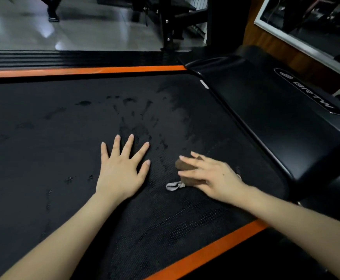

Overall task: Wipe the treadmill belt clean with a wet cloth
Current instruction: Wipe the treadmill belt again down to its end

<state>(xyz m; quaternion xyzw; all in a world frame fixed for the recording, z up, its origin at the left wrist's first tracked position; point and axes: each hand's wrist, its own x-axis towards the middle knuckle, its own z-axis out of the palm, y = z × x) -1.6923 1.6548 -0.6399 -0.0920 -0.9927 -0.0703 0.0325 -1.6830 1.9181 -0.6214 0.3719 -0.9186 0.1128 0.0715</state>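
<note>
Beside the "BRTW" cover [276,122], left grip [120,170] splayed on belt [54,142], right grip [215,176] flat-fingered on cloth [185,165].

Open stretch of belt [43,142] to the left and ahead; raised black motor cover [270,122] close on the right.

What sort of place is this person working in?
Probably a gym or home workout room: a treadmill belt with an orange side rail, a black equipment frame beyond, and what looks like a wall mirror.
</note>
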